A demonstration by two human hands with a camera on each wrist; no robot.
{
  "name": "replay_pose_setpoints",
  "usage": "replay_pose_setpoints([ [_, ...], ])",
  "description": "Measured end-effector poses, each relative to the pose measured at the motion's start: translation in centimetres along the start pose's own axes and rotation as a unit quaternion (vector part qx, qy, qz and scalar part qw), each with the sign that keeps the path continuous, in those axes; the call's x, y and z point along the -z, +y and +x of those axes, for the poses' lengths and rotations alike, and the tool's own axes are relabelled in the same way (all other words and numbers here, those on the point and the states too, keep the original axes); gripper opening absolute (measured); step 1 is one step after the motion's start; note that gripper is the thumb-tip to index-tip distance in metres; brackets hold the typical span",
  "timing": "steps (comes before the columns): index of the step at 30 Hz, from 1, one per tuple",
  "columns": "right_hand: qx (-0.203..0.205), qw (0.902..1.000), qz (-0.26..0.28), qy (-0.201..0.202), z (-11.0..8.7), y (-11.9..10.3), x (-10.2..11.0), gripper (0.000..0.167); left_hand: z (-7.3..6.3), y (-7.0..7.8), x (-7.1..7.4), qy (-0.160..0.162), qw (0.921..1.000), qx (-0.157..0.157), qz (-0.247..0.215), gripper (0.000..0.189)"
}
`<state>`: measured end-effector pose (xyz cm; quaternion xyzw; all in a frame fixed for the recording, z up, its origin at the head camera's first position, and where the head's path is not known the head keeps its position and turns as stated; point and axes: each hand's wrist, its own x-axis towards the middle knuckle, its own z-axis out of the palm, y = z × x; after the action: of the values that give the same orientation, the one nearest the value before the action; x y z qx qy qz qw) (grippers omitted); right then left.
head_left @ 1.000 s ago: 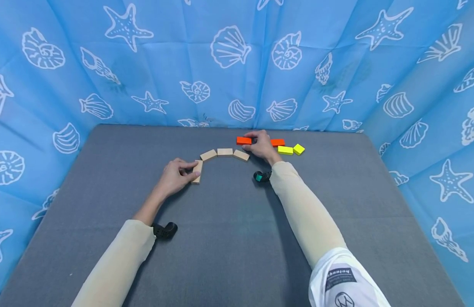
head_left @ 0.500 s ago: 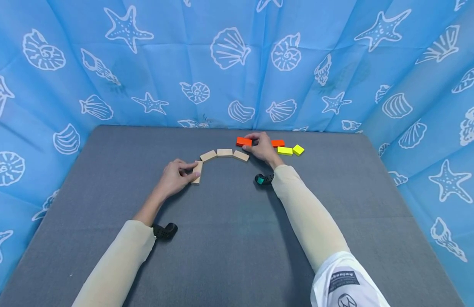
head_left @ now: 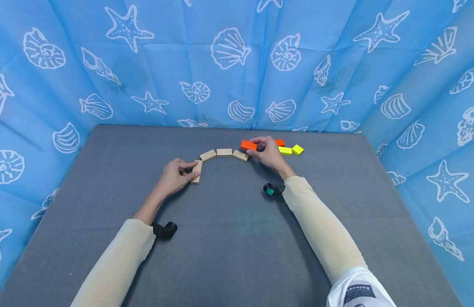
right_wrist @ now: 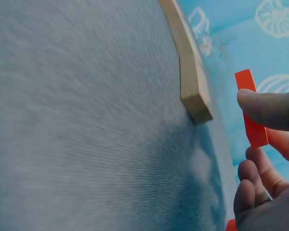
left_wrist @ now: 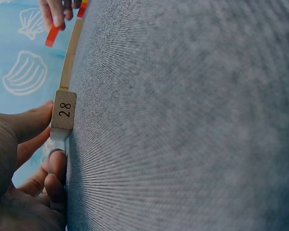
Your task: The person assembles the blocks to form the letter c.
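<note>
My left hand (head_left: 174, 177) pinches a plain wooden block (head_left: 197, 171) at the left end of a curved row on the table. In the left wrist view the end of that block (left_wrist: 64, 109) reads 28. Three more plain blocks carry the curve on to the right, the last wooden block (head_left: 241, 156) lying below my right hand (head_left: 270, 152). Between thumb and fingers the right hand holds an orange-red block (head_left: 249, 145). The right wrist view has this orange-red block (right_wrist: 252, 110) raised off the grey cloth, apart from the wooden ones.
Right of the right hand lie another orange-red block (head_left: 279, 143), a yellow block (head_left: 285, 151) and a second yellow block (head_left: 297, 149) turned at an angle. A blue shell-print curtain (head_left: 237, 64) hangs along the back edge of the grey table (head_left: 221, 238).
My right hand has lifted the orange-red block and brought it nearer and slightly right, close to the right end of the wooden row. My left hand has stayed on its block.
</note>
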<state>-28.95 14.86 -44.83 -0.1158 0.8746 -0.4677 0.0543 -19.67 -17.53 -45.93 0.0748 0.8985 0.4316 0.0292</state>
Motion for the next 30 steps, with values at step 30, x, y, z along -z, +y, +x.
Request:
replay_pose_setpoints([
  [30, 0.084, 0.9906, -0.053, -0.094, -7.4, -2.8, -5.6, 0.035, 0.2, -0.1, -0.1, 0.001, 0.9999, -0.004, 0.013, 0.043],
])
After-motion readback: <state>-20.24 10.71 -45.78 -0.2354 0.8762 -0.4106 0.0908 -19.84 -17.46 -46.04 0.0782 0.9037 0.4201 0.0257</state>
